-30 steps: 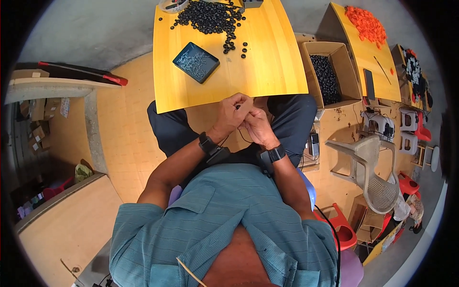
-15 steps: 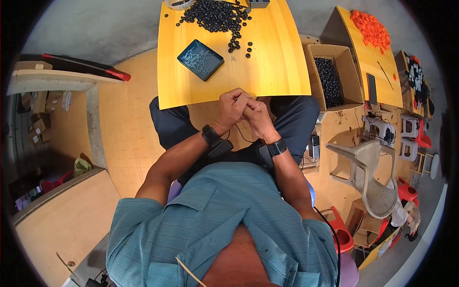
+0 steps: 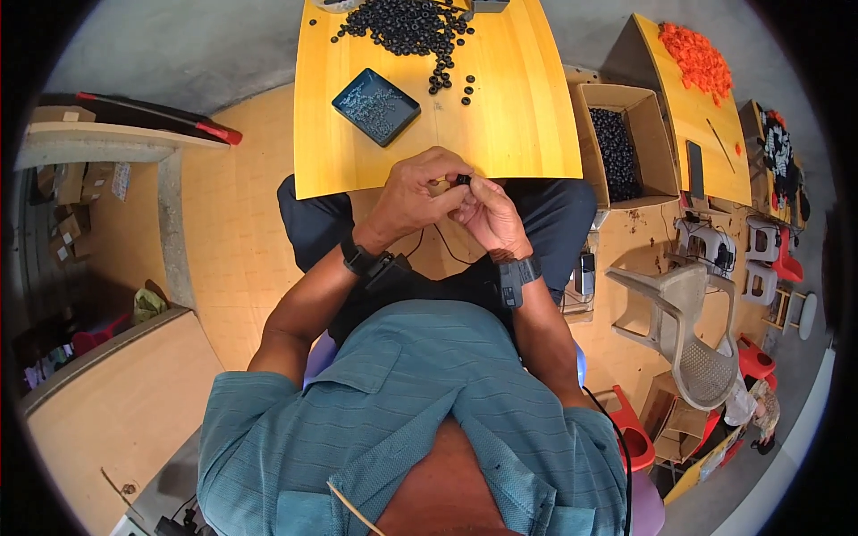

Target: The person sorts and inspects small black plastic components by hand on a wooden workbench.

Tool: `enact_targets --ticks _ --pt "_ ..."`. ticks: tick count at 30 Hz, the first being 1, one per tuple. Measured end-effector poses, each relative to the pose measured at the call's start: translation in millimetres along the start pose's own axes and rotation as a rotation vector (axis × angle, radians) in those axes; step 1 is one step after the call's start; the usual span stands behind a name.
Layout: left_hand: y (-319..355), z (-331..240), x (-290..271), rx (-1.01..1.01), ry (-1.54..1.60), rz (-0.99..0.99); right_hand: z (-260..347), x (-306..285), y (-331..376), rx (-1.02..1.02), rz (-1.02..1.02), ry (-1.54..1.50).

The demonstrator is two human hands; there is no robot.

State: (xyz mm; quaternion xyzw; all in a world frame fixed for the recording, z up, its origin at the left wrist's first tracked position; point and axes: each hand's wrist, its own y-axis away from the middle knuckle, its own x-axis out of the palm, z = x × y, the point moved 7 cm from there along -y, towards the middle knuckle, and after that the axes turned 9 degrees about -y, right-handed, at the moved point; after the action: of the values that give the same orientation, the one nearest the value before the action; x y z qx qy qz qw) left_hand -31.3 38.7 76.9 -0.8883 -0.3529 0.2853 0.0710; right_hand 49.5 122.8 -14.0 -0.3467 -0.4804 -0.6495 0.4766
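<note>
In front of my lap, at the near edge of the table, my two hands meet over a small black ring-shaped piece. My left hand is closed, its index finger and thumb tips at the piece's left side. From the other side, the fingers of my right hand pinch it too. Just beyond them on the table lies a dark square tray with many tiny grey-blue pieces in it. A heap of similar black rings spreads across the table's far part, several lying loose near it.
The yellow table ends just above my knees. To its right stands an open cardboard box of black pieces. Another table with an orange heap and a dark phone-like slab is farther right. A grey plastic chair lies below it.
My hands have opened apart slightly, and the black ring now shows between their fingertips. My left hand has turned and shifted a little left and up. The tray and heap look unmoved.
</note>
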Motion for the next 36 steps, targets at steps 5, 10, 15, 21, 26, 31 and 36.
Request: enact_targets --ticks 5,10,15,21,26,31,36 --pt "-2.1 -0.1 -0.1 -0.04 0.047 0.06 -6.4 -2.4 1.9 0.099 0.112 -0.068" --pt "1.4 12.0 3.7 -0.138 0.114 0.126 -8.4 -7.5 2.7 0.121 0.098 -0.034" --pt "3.7 17.3 6.2 -0.151 0.179 0.15 -7.1 -4.3 7.2 0.158 0.042 0.06" --pt "1.6 19.2 6.4 -0.144 0.167 0.205 -6.1 -6.0 6.1 0.159 0.081 0.051" --pt "2.3 16.3 3.9 -0.122 0.112 0.175 -7.3 -10.2 3.1 0.181 0.049 0.153" --pt "0.7 6.7 -0.2 -0.05 -0.087 0.12 -8.5 -13.0 4.2 0.199 0.02 0.105" --pt "3.1 14.0 3.4 -0.044 -0.039 0.099 -7.8 -14.4 5.3 0.191 0.008 0.069"
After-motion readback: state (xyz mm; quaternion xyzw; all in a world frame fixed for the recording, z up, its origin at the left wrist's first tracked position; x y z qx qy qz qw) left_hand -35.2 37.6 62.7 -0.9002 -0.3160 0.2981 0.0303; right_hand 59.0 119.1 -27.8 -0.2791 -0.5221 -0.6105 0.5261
